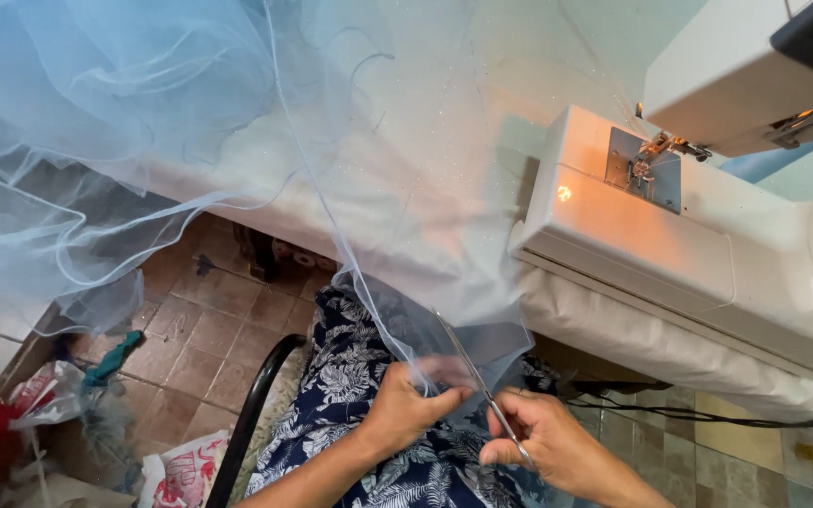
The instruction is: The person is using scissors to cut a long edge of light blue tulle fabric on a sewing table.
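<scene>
A large sheet of sheer pale-blue tulle (pixel 237 122) spreads over the table and drapes down onto my lap. My left hand (pixel 411 404) pinches the lower edge of the tulle above my blue-and-white floral garment (pixel 350 376). My right hand (pixel 543 437) grips a pair of slim metal scissors (pixel 477 372), whose blades point up and left into the fabric edge right beside my left fingers. The two hands sit close together, almost touching.
A white sewing machine (pixel 670 235) with a lit lamp stands on the padded white table (pixel 632 329) at right. A black cable (pixel 708 414) runs under the table edge. A black chair rim (pixel 251 414), bags and scraps (pixel 49 395) lie on the tiled floor at left.
</scene>
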